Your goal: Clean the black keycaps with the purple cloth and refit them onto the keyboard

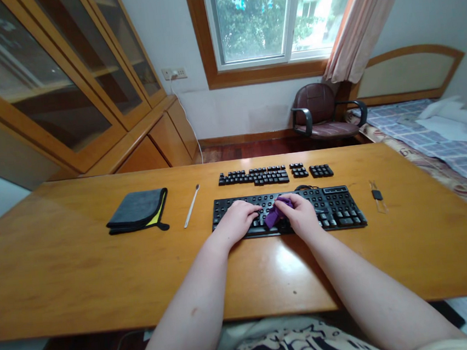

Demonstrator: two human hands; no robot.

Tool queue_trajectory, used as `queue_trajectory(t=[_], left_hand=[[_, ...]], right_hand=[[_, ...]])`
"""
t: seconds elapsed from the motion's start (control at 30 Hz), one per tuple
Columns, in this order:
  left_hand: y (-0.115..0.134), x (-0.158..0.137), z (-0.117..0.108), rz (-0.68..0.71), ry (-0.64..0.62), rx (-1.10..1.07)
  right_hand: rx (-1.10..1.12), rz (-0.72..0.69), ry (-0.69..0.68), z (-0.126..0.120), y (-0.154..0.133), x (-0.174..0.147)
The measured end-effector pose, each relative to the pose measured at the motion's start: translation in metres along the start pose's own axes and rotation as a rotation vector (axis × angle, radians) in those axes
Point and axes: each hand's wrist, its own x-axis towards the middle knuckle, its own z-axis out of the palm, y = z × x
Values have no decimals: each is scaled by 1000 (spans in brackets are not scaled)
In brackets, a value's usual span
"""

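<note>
A black keyboard [335, 203] lies on the wooden table in front of me, with many of its keycaps off. My left hand [240, 218] rests on its left part, fingers stretched to the right over the bare switches and holding nothing. A crumpled purple cloth [273, 217] is pinched in my right hand [301, 212], over the middle of the keyboard. Its lower end hangs onto the switches. My right hand hides the keys under it. Behind the keyboard, loose black keycaps [270, 177] stand in rows and separate groups.
A folded grey cloth with yellow lining [135, 209] and a thin white brush [191, 206] lie to the left. On the right is a wire keycap puller [377, 195]. The wooden table [82, 283] has its front edge near my body. A chair [322, 111] stands beyond.
</note>
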Motion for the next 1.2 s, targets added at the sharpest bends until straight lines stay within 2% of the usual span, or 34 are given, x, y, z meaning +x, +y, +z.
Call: queue_trajectory(t=[0.27,1.2], left_hand=[[-1,1,2,7,-15,84],[1,1,3,4,-25,76]], right_hand=[[-19,1,6,0,0,0],[3,45,-7,3,-11,-2]])
